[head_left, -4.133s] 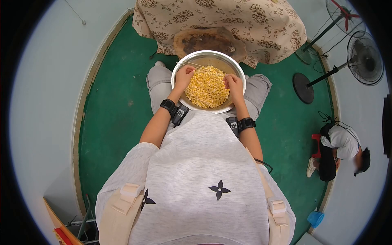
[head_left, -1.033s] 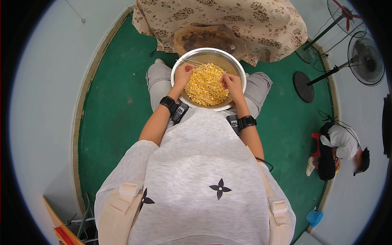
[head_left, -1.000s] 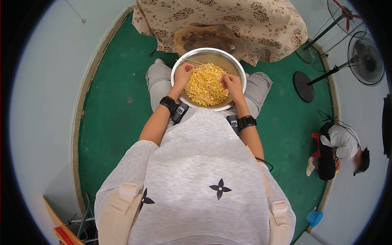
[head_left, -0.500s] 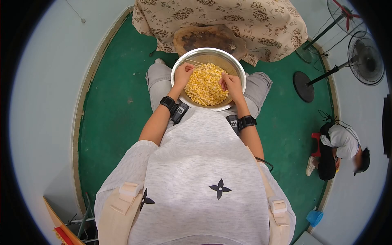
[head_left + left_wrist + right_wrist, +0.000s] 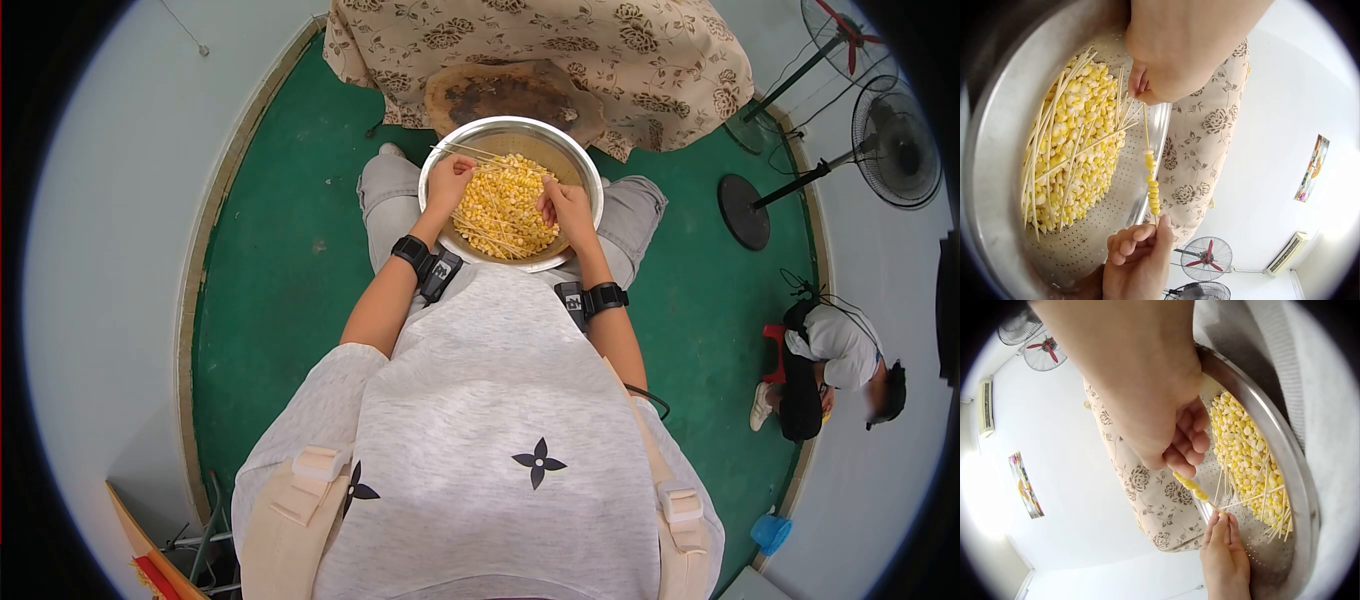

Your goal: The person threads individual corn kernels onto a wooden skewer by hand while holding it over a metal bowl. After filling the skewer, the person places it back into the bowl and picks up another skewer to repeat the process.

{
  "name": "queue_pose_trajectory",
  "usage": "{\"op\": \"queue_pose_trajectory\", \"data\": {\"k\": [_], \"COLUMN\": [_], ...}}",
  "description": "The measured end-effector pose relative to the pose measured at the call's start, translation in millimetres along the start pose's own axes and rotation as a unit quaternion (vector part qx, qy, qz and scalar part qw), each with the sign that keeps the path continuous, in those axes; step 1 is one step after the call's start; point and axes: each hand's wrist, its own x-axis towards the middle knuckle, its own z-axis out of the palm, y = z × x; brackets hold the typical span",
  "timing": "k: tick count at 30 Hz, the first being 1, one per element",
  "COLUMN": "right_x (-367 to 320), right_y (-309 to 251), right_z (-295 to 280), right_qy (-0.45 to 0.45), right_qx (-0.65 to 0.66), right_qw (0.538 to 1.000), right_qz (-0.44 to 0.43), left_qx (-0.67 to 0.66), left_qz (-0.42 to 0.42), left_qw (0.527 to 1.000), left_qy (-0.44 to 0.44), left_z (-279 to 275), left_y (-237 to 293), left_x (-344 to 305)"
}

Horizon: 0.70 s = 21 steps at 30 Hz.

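Note:
My left hand (image 5: 450, 182) pinches the bare end of a thin wooden skewer (image 5: 1145, 128) over the metal colander (image 5: 988, 137). A row of yellow corn kernels (image 5: 1153, 187) is threaded on that skewer. At its other end, my right hand (image 5: 1138, 259) holds the tip between thumb and fingers, close beside the last kernel. The right wrist view shows the kernels right at the right fingertips, with the left hand (image 5: 1225, 556) lower down on the stick. Loose corn kernels (image 5: 500, 205) heap in the colander, and several bare skewers (image 5: 1054, 115) lie across them.
The colander rests on the lap between my legs. Ahead stand a wood slab (image 5: 510, 95) and a table under a flowered cloth (image 5: 640, 60). Two standing fans (image 5: 890, 145) are at the right, and another person (image 5: 840, 345) sits on a red stool.
Since about four seconds ago, the right hand has shifted slightly, its fingers curling closer in over the corn. The left hand stays nearly still, holding the skewer.

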Motion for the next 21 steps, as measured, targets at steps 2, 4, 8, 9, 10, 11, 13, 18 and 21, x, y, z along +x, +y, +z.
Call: {"op": "queue_pose_trajectory", "data": {"k": [2, 4, 8, 9, 10, 11, 13, 18, 21], "right_x": [-0.6, -1.0, -1.9, -1.9, -2.1, -2.3, -2.6, -3.0, -2.0], "right_y": [-1.6, -2.3, -4.0, -4.3, -4.6, -4.8, -5.3, -6.0, -4.1], "right_z": [0.0, 0.1, 0.1, 0.2, 0.3, 0.4, 0.4, 0.5, 0.2], "right_qy": [0.0, -0.001, 0.0, 0.0, 0.0, 0.0, -0.004, -0.005, -0.007], "right_qx": [-0.009, -0.01, -0.019, -0.022, -0.025, -0.025, -0.029, -0.035, -0.033], "right_qw": [1.0, 1.0, 1.0, 1.0, 1.0, 1.0, 1.0, 0.999, 0.999], "right_qz": [0.002, 0.001, 0.002, 0.004, 0.005, 0.006, 0.009, 0.01, 0.01], "left_qx": [-0.006, -0.012, -0.008, -0.006, -0.006, -0.002, 0.002, -0.001, -0.003], "left_qz": [0.011, 0.023, 0.019, 0.015, 0.015, 0.015, 0.016, 0.021, 0.022], "left_qw": [1.0, 0.999, 1.0, 1.0, 1.0, 1.0, 1.0, 1.0, 0.999], "left_qy": [0.013, 0.025, 0.024, 0.023, 0.023, 0.023, 0.023, 0.021, 0.022], "left_z": [1.4, 1.9, 0.6, 0.5, 0.4, 0.4, 0.8, 1.3, 1.6], "left_y": [0.6, 0.5, 3.7, 4.2, 4.8, 5.3, 3.7, 0.4, -0.2], "left_x": [-0.8, -1.1, -2.1, -2.3, -2.5, -2.6, -1.9, -0.4, -0.4]}}
